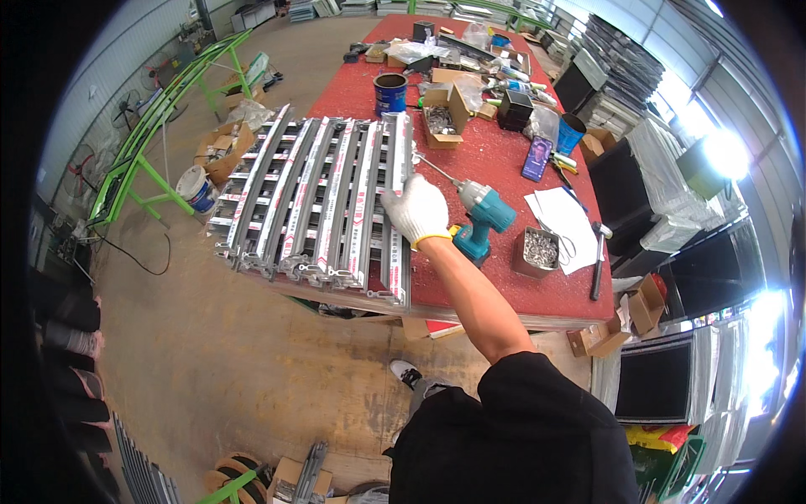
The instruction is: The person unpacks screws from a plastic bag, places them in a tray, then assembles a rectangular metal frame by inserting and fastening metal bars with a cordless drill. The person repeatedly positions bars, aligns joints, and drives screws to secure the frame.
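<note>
My right hand [417, 210], in a white knitted glove with a yellow cuff, is at the right edge of a stack of grey metal profiles. Its thumb and fingers close around the outermost metal profile [396, 260], though the fingertips are partly hidden. The other profiles [315, 193] lie side by side in layers, with printed white film strips along them. Just right of the hand, a teal cordless drill [487, 214] with a long bit [437, 170] lies on the red table [495, 286]. My left hand is out of view.
Right of the drill are a box of small metal parts [537, 250], white paper [564, 227], a hammer [599, 260] and a phone [536, 159]. Behind stand a blue can [390, 94] and a carton of hardware [442, 118]. A green rack [151, 126] stands left.
</note>
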Tool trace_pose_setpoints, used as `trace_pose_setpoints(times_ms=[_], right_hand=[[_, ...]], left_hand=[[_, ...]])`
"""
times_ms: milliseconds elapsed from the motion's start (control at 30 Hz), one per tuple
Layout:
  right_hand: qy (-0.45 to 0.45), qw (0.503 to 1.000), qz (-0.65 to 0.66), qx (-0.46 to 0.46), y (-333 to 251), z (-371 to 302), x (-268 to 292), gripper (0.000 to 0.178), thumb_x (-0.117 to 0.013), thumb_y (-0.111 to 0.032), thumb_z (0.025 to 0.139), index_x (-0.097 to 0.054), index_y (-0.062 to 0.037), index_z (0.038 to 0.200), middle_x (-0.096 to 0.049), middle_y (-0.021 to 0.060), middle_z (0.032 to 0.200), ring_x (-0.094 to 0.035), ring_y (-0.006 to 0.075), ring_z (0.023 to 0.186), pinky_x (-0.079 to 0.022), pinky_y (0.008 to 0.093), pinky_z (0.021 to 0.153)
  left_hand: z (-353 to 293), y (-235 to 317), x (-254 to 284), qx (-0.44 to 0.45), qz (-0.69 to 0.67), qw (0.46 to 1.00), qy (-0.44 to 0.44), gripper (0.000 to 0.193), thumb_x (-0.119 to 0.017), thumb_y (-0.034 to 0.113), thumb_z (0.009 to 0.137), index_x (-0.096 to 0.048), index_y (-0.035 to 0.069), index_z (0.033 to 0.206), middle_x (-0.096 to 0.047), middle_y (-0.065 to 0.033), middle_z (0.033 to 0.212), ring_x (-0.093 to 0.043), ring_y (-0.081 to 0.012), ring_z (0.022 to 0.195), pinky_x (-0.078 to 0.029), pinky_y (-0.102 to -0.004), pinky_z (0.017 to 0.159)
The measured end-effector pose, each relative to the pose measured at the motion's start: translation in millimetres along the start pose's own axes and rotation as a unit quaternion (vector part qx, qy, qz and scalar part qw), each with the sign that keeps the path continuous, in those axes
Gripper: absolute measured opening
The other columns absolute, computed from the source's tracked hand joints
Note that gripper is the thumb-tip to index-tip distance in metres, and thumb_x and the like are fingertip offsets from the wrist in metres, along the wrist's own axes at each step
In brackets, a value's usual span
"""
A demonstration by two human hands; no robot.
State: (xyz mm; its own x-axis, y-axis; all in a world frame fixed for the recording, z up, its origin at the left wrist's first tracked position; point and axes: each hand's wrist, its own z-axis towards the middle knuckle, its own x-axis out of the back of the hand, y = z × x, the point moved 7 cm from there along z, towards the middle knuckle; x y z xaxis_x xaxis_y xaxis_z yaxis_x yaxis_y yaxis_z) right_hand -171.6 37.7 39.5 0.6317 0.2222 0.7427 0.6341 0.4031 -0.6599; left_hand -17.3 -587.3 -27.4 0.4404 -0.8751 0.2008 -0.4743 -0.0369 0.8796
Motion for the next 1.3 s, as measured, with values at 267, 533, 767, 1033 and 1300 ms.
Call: trace_pose_setpoints(times_ms=[267, 533, 767, 1033, 1300], right_hand=[[-0.105, 0.986, 0.060, 0.115, -92.7, -84.2, 24.9, 0.043, -0.074, -0.039, 0.089, -0.072, 0.0006, 0.106, -0.076, 0.0277, 0.090, -0.077, 0.0446, 0.090, -0.061, 0.0518, 0.085], [-0.227, 0.920, 0.099, 0.305, -158.2, -234.3, -43.2, 0.042, -0.077, -0.037, 0.088, -0.069, -0.0015, 0.109, -0.075, 0.0245, 0.087, -0.075, 0.0458, 0.083, -0.060, 0.0538, 0.077], [-0.366, 0.811, 0.195, 0.412, -184.5, -365.8, -88.2, 0.030, -0.078, -0.026, 0.090, -0.067, -0.0003, 0.102, -0.074, 0.0178, 0.073, -0.076, 0.0393, 0.067, -0.062, 0.0476, 0.066], [-0.449, 0.722, 0.190, 0.491, -161.2, -465.0, -91.0, 0.042, -0.083, -0.024, 0.084, -0.069, -0.0044, 0.118, -0.071, 0.0206, 0.102, -0.074, 0.0380, 0.087, -0.061, 0.0500, 0.080], [-0.571, 0.687, 0.220, 0.392, -102.9, -551.3, -123.3, 0.065, -0.077, -0.020, 0.091, -0.056, -0.0057, 0.151, -0.072, 0.0292, 0.118, -0.072, 0.0468, 0.106, -0.058, 0.0529, 0.094]], left_hand=[[-1.9, 35.1, -7.1, -0.283, 0.256, 0.922, -0.063, 0.036, -0.071, 0.040, 0.104, -0.072, 0.004, 0.106, -0.059, -0.0053, 0.084, -0.057, -0.0234, 0.076, -0.050, -0.0382, 0.079], [23.1, 36.2, -59.9, -0.051, 0.167, 0.969, -0.175, 0.030, -0.070, 0.023, 0.103, -0.075, 0.000, 0.121, -0.070, -0.0035, 0.088, -0.058, -0.0105, 0.071, -0.047, -0.0279, 0.063], [0.7, 46.2, -75.9, -0.082, 0.190, 0.932, -0.298, 0.043, -0.081, 0.032, 0.095, -0.076, -0.001, 0.122, -0.078, -0.0135, 0.099, -0.071, -0.0186, 0.089, -0.057, -0.0344, 0.086], [-23.8, -31.8, -15.0, 0.004, 0.009, 0.975, -0.224, 0.033, -0.085, 0.024, 0.090, -0.079, -0.001, 0.111, -0.074, -0.0031, 0.089, -0.065, -0.0087, 0.081, -0.055, -0.0304, 0.076], [-46.5, -80.4, 57.9, -0.009, 0.141, 0.981, -0.135, 0.041, -0.082, 0.033, 0.093, -0.079, -0.001, 0.114, -0.079, -0.0094, 0.096, -0.072, -0.0163, 0.087, -0.057, -0.0333, 0.084]])
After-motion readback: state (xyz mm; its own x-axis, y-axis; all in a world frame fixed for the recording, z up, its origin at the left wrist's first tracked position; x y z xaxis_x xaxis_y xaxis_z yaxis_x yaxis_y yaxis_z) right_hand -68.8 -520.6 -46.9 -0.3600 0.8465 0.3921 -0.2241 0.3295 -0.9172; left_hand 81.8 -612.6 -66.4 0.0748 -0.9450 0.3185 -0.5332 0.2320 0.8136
